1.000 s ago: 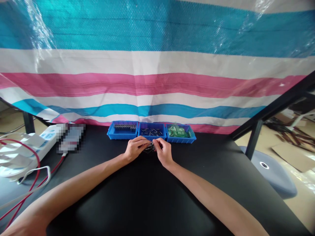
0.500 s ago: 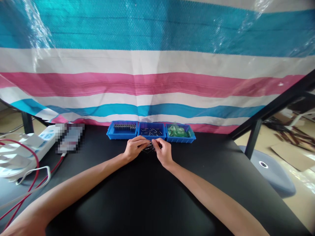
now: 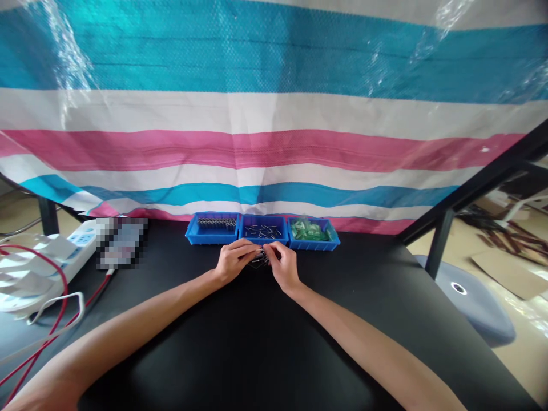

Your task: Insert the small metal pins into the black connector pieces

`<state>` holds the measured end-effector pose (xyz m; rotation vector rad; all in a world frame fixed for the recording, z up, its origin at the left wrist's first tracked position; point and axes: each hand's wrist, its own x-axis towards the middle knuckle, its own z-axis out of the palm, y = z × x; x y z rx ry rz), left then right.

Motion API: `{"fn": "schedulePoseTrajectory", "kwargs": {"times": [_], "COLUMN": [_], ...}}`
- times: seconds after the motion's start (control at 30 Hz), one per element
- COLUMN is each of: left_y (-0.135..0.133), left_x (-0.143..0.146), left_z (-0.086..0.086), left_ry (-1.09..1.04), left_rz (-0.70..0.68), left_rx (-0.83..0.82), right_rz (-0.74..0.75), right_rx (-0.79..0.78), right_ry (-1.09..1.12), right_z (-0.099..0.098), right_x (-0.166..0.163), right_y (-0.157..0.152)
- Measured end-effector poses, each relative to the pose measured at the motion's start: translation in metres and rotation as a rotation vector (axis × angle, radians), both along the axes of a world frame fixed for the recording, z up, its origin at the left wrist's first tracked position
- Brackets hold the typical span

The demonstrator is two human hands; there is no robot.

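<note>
My left hand and my right hand meet fingertip to fingertip over a small clear plastic bag on the black table, just in front of the middle bin. Both hands pinch at small metal parts at the bag's top; the parts are too small to name. Three blue bins stand in a row behind the hands: the left bin holds dark cylindrical parts, the middle bin holds loose metal pins, the right bin holds green pieces.
A striped pink, white and blue tarp hangs right behind the bins. A white power strip with red cables lies at the left. A grey-blue stool stands on the floor at the right, beside a black frame leg.
The hands stay pinched together over the bag, with only slight finger shifts. The view has tipped a little.
</note>
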<state>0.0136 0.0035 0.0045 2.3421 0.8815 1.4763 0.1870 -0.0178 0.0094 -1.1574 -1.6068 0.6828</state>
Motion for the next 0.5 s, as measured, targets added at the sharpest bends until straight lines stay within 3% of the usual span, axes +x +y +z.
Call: {"fn": "schedulePoseTrajectory", "kwargs": {"times": [0.3, 0.5], "left_y": [-0.0049, -0.0067], "left_x": [0.0007, -0.0026], "left_z": [0.0043, 0.0027], "left_ry": [-0.012, -0.064], "left_rz": [0.058, 0.084], "left_rx": [0.072, 0.015], "right_rz": [0.038, 0.069], "right_rx": [-0.006, 0.019], "right_ry": [0.023, 0.031], "right_z": [-0.0011, -0.0018], "right_x": [-0.0003, -0.0013], "right_y": [0.0004, 0.0009]}}
